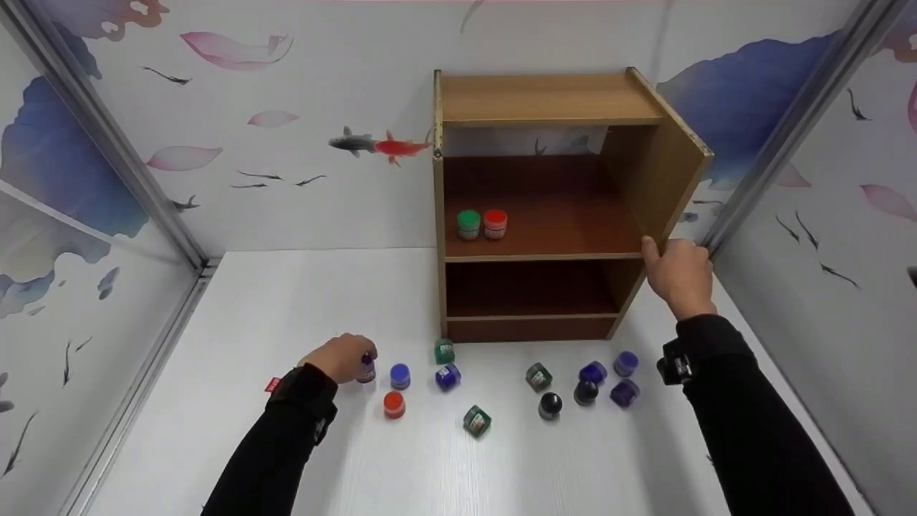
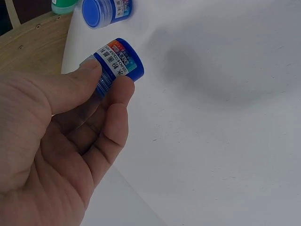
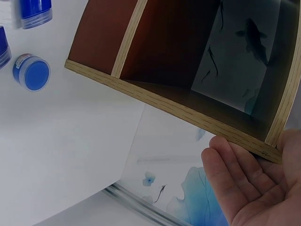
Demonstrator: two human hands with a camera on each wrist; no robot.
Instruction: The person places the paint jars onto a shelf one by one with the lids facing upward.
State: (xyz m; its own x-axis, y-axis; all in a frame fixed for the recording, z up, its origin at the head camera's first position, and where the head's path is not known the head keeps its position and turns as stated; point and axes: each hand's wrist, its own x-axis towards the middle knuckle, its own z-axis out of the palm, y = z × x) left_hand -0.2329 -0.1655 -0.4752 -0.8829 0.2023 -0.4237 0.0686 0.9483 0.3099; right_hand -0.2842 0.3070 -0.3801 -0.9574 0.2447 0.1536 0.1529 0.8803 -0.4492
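My left hand (image 1: 338, 357) pinches a blue-capped gouache paint jar (image 2: 118, 60) between thumb and fingers, at the left of the loose jars. In the left wrist view the jar is tilted, its printed label showing. My right hand (image 1: 680, 278) grips the front edge of the right side panel of a wooden shelf unit (image 1: 548, 97), thumb on the front, fingers along the outside. On the unit's middle board stand a green-capped jar (image 1: 468, 224) and a red-capped jar (image 1: 495, 223), side by side. The lower compartment (image 1: 530, 287) holds no visible jar.
Before the unit lie several more jars: a blue one (image 1: 400, 376), an orange-red one (image 1: 394, 405), green ones (image 1: 477, 421), black ones (image 1: 550, 405) and purple ones (image 1: 625, 393). Printed wall panels (image 1: 322, 86) enclose the white table (image 1: 286, 287) at the back and sides.
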